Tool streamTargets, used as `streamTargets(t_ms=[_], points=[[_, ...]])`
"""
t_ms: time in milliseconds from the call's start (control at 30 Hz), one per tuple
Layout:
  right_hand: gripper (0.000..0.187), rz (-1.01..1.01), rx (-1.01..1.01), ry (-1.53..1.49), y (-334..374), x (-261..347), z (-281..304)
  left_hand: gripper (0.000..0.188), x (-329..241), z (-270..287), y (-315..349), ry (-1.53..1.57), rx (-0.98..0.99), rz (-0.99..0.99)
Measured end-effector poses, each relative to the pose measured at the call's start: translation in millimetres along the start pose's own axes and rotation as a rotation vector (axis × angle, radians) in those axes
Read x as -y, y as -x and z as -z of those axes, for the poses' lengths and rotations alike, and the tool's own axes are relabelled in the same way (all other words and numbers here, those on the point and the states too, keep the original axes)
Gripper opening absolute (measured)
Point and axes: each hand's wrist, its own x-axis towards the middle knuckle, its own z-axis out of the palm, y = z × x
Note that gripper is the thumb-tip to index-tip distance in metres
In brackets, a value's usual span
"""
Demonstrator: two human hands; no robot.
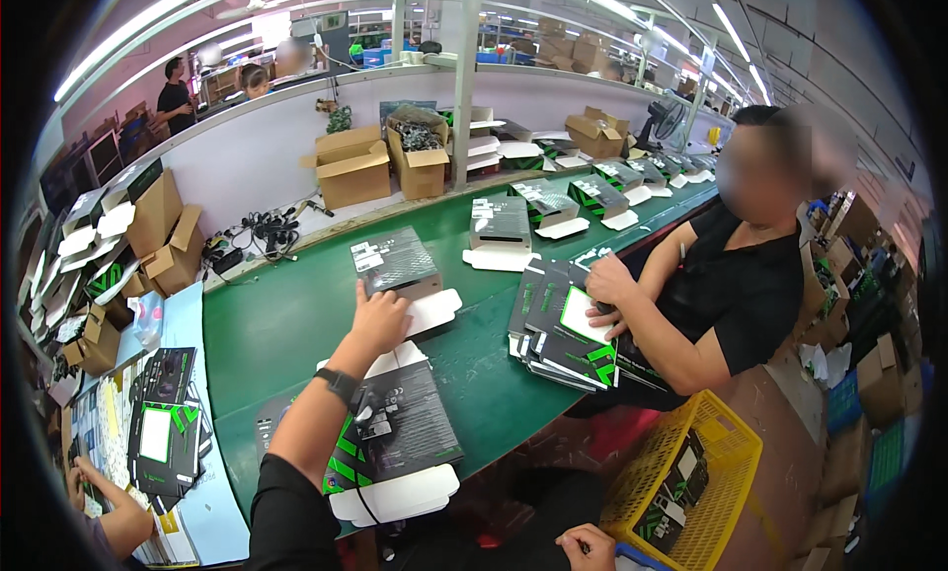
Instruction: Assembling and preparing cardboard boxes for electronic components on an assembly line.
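Note:
My left hand (381, 321), with a dark watch on the wrist, reaches over the green work surface. Its fingers are stretched out and touch the near side of a dark grey carton (397, 259), whose white flap hangs open toward me. Beneath my forearm lies a second dark carton (407, 423) with green stripes and a white flap. A black coiled cable (367, 413) rests on it, and a thin cord crosses the flap. My right hand (589, 548) is low at the bottom edge, fingers curled closed; a small dark bit shows there, too small to name.
A co-worker in black at right leans over flattened cartons (558, 319). Below stands a yellow basket (726, 472). Several cartons line the green belt (494, 374). Brown boxes (354, 168) and tangled cables (265, 237) lie behind. At left, another person's arm (120, 512) is near flat cartons (166, 423).

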Motion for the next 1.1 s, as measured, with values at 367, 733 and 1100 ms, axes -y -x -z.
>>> streamTargets(t_ms=[367,733,1100], points=[[0.008,0.069,0.001,-0.025,-22.5,21.6,-5.8,0.062,72.0,-66.0,18.8,0.205,0.086,0.443],[0.035,-0.110,0.084,0.060,13.9,-30.6,-7.3,0.078,16.3,33.9,96.4,0.173,0.195,0.536],[0.017,-0.146,0.359,-0.125,-19.0,-34.1,-33.9,0.132,2.1,40.2,180.0,0.382,0.031,0.582]])
